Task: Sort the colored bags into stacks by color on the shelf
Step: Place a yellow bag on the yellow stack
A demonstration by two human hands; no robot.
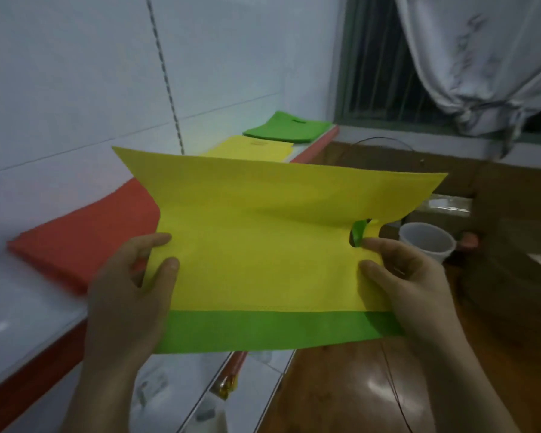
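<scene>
I hold a yellow bag flat in front of me, with a green bag under it showing as a strip along the near edge. My left hand pinches the left edge of the two bags. My right hand pinches their right edge beside the handle cut-out. On the shelf at the left lie an orange-red stack, a yellow stack farther back and a green stack at the far end.
A white tiled wall backs the shelf. A white plastic cup stands to the right on a brown wooden surface. A window with a grey curtain is at the back right. A thin black wire crosses the wood.
</scene>
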